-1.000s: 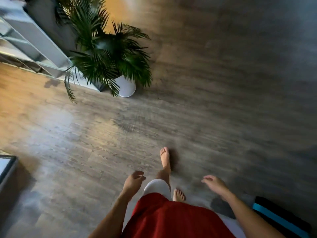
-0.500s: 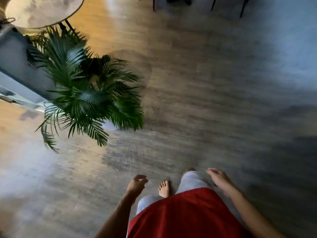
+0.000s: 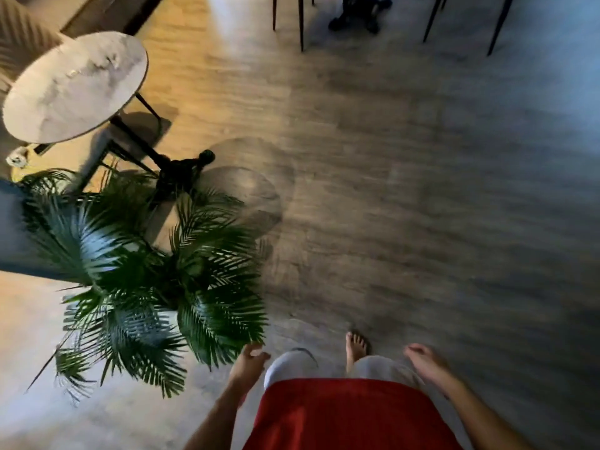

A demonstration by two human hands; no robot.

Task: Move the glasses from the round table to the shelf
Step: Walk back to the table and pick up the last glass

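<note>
The round table (image 3: 48, 118) has a pale marble top on black legs and stands at the upper left. A faint small glint (image 3: 110, 58) lies on its top, too blurred to name. Just below the table's left edge a small clear object (image 3: 18, 157) shows, also blurred. A grey shelf side (image 3: 9, 228) runs along the left edge behind the plant. My left hand (image 3: 250, 362) and my right hand (image 3: 425, 360) hang low at the bottom, both empty with loosely parted fingers, far from the table.
A large potted palm (image 3: 146, 287) stands between me and the table, its fronds touching my left hand's side. Dark chair legs (image 3: 300, 24) and a dark object (image 3: 357, 14) are at the top. Wooden floor (image 3: 422, 190) spreads to the right.
I have stepped forward and the view has swung up. The round table has come fully into view and the palm is closer. Both hands stay empty.
</note>
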